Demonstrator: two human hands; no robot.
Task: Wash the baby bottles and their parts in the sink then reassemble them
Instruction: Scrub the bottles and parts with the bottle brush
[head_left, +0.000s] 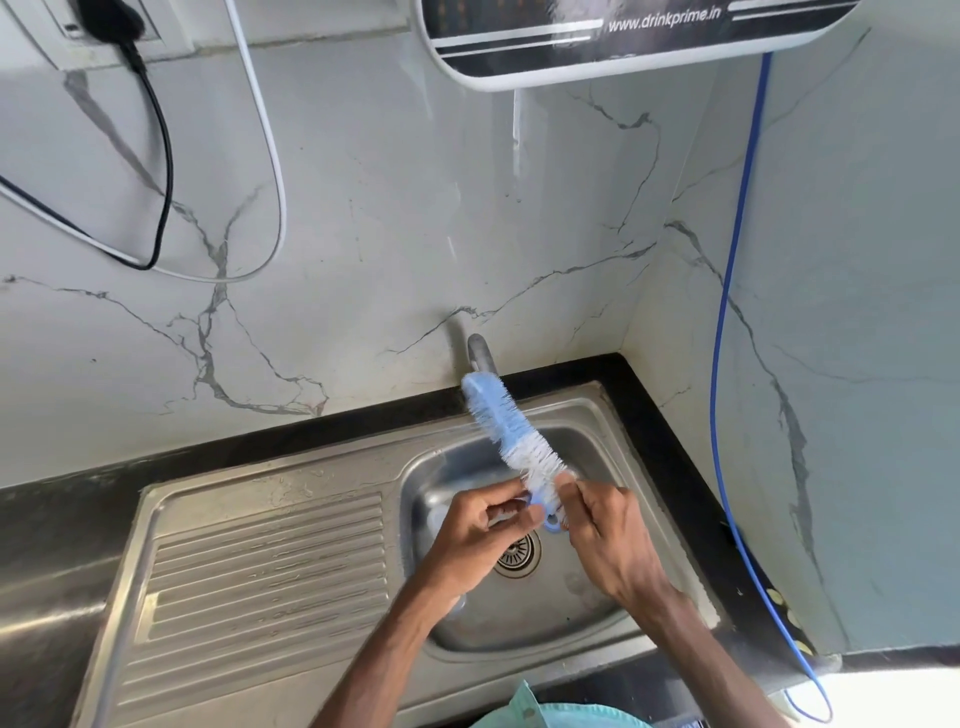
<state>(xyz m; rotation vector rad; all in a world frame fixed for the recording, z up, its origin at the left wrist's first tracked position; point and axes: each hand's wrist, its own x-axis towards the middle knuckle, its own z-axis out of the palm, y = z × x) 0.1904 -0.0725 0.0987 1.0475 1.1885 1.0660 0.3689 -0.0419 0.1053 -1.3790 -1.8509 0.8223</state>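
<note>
A blue-and-white bottle brush (498, 421) is held slanted over the steel sink basin (587, 447), its bristle end pointing up toward the tap (480, 353). My right hand (608, 535) grips the brush at the lower end of the bristles. My left hand (475, 525) pinches the blue handle end with thumb and forefinger. Pale, clear shapes lie in the basin beside my left hand (436, 514) and under my left wrist; they are too blurred to identify. No whole bottle can be made out.
The drain (517, 553) sits below my hands. A ribbed steel draining board (260, 566) stretches to the left. A black counter edge (649, 426) borders the sink at the back and right. A blue hose (727, 322) hangs down the right wall below a wall-mounted water purifier (623, 47).
</note>
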